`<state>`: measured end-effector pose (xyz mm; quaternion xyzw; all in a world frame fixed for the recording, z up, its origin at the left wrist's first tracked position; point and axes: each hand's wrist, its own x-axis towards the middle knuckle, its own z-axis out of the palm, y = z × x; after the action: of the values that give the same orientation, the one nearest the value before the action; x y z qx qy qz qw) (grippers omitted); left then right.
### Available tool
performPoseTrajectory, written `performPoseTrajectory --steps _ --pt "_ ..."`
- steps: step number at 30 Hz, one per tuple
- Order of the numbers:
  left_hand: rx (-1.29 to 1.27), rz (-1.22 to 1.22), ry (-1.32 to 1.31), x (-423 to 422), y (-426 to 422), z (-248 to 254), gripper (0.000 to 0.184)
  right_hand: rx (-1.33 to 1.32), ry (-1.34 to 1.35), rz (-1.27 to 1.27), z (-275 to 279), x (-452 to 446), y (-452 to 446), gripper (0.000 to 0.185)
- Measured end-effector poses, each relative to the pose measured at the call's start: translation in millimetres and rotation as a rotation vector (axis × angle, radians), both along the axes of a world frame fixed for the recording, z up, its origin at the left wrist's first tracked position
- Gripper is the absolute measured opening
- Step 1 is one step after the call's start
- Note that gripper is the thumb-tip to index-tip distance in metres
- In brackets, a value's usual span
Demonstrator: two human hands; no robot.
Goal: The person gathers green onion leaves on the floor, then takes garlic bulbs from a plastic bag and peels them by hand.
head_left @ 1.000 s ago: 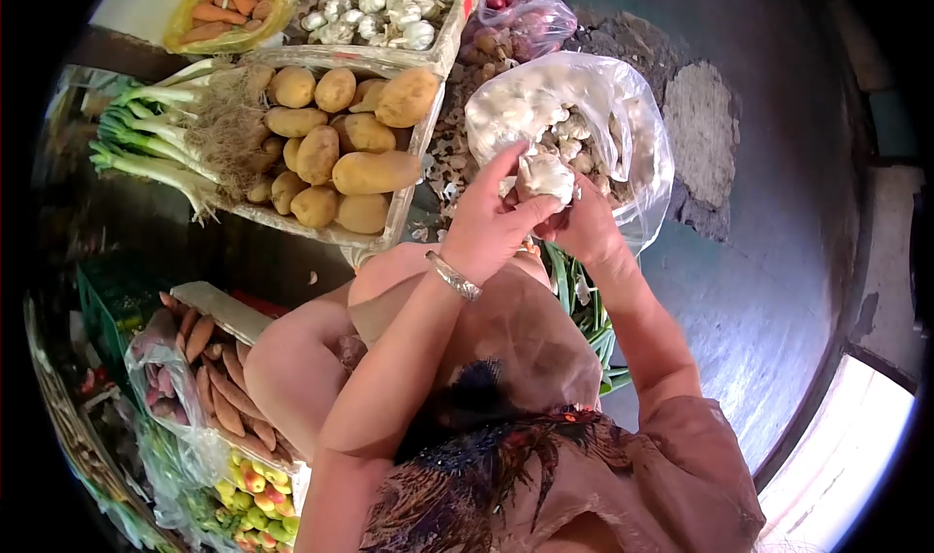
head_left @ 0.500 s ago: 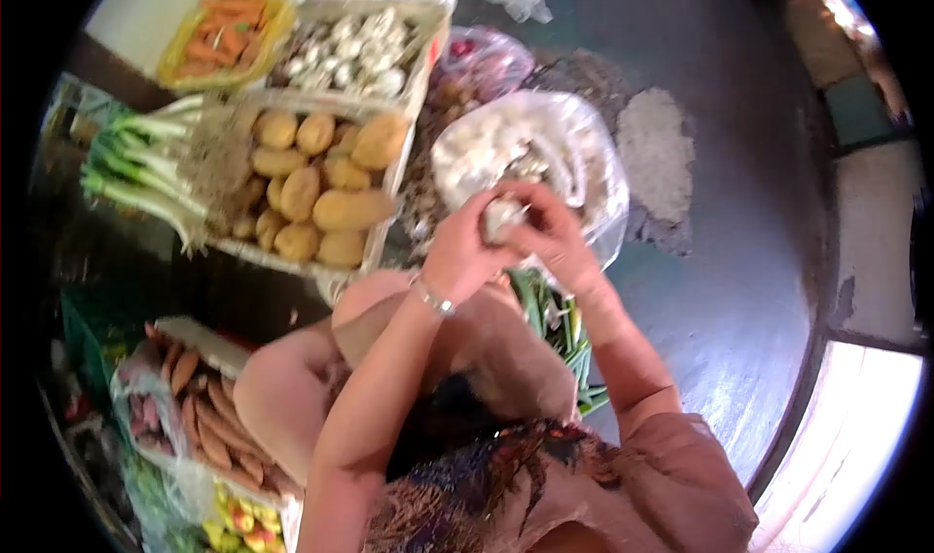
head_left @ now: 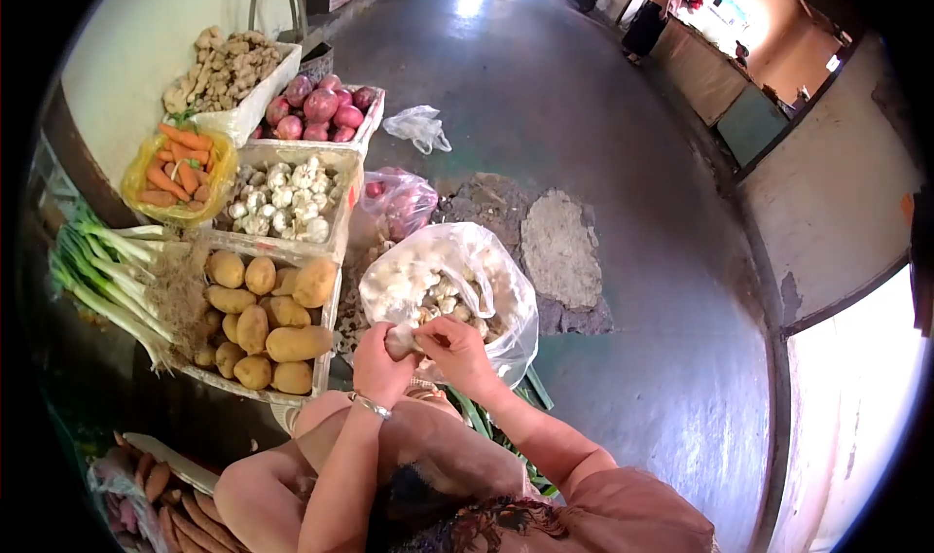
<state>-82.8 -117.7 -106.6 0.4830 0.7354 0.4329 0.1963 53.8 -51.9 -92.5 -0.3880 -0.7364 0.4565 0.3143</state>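
A whitish garlic bulb (head_left: 400, 341) is held in my left hand (head_left: 379, 366), whose fingers are wrapped round it. My right hand (head_left: 457, 354) has its thumb and fingers pinched together at the bulb's right edge; any bit of skin between them is too small to make out. Just beyond both hands stands a clear plastic bag (head_left: 520, 305) with its mouth wide, full of garlic bulbs (head_left: 443, 295). Green leafy stalks (head_left: 477, 415) lie below my right forearm, partly hidden by it and my leg.
To the left are a crate of potatoes (head_left: 253, 329), a box of garlic (head_left: 282, 200), red onions (head_left: 319, 106), ginger (head_left: 224, 70), carrots (head_left: 180, 164) and leeks (head_left: 112, 281). Sweet potatoes (head_left: 190, 524) lie at lower left. A person (head_left: 654, 13) stands far back by a counter.
The view has tilted up, showing more floor and the far room. My right hand has shifted from cupping the garlic bulb to pinching at its edge, while my left hand keeps hold.
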Motion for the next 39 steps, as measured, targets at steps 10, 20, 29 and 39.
performPoseTrajectory --steps 10,20,29,39 --pt "0.085 -0.098 -0.153 -6.5 -6.3 -7.2 0.051 -0.375 0.024 0.053 13.8 -0.4 -1.7 0.014" --pt "-0.023 -0.149 -0.294 -11.3 -7.4 -9.7 0.05 -0.697 0.289 0.259 6.0 9.0 11.3 0.01" --pt "0.023 -0.083 0.056 -4.1 -5.9 -9.1 0.048 -0.404 -0.139 0.199 7.4 8.2 7.6 0.011" --pt "-0.023 -0.168 -0.01 -7.2 -9.2 -11.3 0.045 -0.053 -0.274 0.317 7.3 11.0 9.7 0.015"
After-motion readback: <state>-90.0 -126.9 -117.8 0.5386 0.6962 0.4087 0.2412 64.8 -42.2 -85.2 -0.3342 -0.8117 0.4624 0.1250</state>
